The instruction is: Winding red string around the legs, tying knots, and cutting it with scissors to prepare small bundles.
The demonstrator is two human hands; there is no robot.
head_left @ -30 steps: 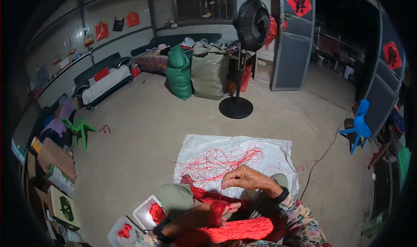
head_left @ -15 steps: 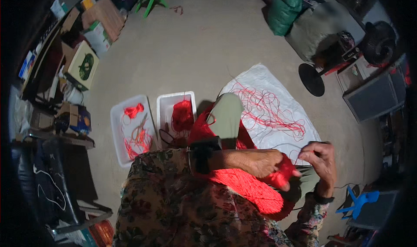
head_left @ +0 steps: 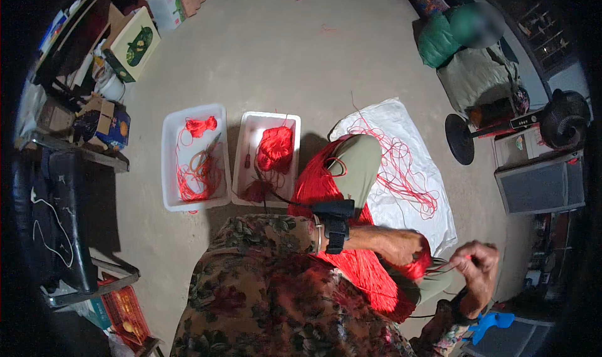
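Reaching across my lap, my left hand (head_left: 401, 246) is closed on a small red cord bundle (head_left: 417, 268). To its right, my right hand (head_left: 479, 264) pinches thin cord strands (head_left: 440, 267) that run taut from the bundle. A big hank of red cord (head_left: 371, 283) drapes over my lap and past my bent left knee (head_left: 359, 165). Loose red cord (head_left: 401, 178) lies tangled on a white sheet (head_left: 443, 225) just beyond my hands.
Two white plastic tubs stand at left: one (head_left: 167, 162) holds scissors and red cord scraps, the other (head_left: 296, 128) a red cord bundle. A pedestal fan (head_left: 461, 138) lies at right near a blue stool (head_left: 492, 324). Boxes (head_left: 133, 46) line the left side.
My right hand has drawn away from the left, and strands now stretch between them. The left hand keeps the red bundle. The whole view has shifted.
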